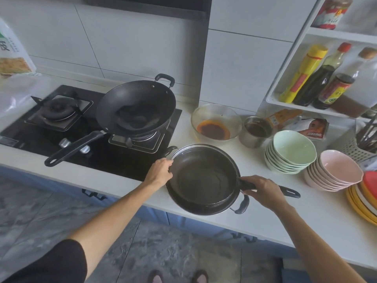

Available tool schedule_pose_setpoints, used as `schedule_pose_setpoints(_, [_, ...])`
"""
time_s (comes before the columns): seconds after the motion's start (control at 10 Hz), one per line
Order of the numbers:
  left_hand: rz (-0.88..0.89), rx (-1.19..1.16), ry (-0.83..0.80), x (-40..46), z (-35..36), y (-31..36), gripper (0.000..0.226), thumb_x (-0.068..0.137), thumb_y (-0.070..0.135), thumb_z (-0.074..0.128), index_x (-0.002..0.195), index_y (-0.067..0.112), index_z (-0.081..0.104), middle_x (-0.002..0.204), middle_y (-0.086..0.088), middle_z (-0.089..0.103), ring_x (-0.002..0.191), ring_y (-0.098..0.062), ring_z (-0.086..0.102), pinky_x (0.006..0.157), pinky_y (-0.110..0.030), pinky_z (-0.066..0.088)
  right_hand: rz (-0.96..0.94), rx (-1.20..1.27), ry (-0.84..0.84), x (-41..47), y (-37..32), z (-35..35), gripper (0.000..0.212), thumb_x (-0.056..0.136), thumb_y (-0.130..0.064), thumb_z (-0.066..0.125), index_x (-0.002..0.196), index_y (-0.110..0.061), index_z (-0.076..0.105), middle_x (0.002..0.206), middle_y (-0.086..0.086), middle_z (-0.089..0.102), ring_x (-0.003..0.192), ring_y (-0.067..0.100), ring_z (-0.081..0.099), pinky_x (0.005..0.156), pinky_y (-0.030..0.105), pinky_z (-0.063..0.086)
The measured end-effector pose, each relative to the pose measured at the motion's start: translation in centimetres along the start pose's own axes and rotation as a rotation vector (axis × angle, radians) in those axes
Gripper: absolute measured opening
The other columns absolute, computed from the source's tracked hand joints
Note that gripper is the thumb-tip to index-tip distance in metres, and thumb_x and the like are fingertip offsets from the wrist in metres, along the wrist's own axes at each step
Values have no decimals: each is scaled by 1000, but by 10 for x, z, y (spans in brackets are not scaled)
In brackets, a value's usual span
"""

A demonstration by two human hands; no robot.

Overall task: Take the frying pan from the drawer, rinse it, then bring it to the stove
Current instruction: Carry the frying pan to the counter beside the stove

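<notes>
The frying pan [204, 176] sits nested on a wider two-handled pot [206, 209] on the bench [255, 213], just right of the stove [114, 160]. The right hand [263, 190] wraps closed round the pan's long black handle [289, 193], near the bowl, and the left hand [161, 170] pinches the far rim. It looks like a stiff metal pan with some heft, possibly slick if wet. The handle is the sound grip, with the rim hand only steadying. The wok [136, 107] occupies the near burner and the left burner [59, 110] is free. The pot beneath may shift as the pan lifts.
</notes>
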State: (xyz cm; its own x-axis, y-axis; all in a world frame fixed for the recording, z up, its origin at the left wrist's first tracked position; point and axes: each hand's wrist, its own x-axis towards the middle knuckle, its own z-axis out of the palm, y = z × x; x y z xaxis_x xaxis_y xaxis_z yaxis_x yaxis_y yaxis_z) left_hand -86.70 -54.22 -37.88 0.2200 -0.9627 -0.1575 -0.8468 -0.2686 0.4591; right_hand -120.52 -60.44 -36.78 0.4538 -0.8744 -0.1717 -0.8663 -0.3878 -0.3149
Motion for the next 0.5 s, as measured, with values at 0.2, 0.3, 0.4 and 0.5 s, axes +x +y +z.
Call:
schedule_pose_setpoints(0.2, [48,-93,-30,-6,-4,-7,41,87,8,61,127,11,57,119,-11,65,105,-26,64,90,-34,53,21,-80,61,-3,-14,-7,39,76,-23,72,114,-28,64,103,-2,70,93,25,64,84,34,45])
schedule_pose_setpoints(0.3, [9,-349,-49,-21,-15,-17,35,90,18,57,125,14,60,121,-5,66,108,-17,62,93,-27,50,-12,-97,112,-8,-22,-1,40,71,-18,77,109,-22,67,101,3,72,89,30,66,87,40,47])
schedule_pose_setpoints(0.4, [31,-556,-64,-40,-31,-30,28,93,30,53,116,22,66,117,7,68,110,-7,60,90,-14,44,18,-82,203,-22,-33,1,40,71,-20,77,110,-20,66,108,3,69,95,29,65,90,45,48])
schedule_pose_setpoints(0.5, [17,-742,-95,-73,-39,-45,28,91,45,47,102,33,69,105,24,70,104,9,60,88,-10,42,59,86,327,-59,-55,2,34,77,-23,72,111,-23,65,110,-12,65,95,12,64,83,34,51])
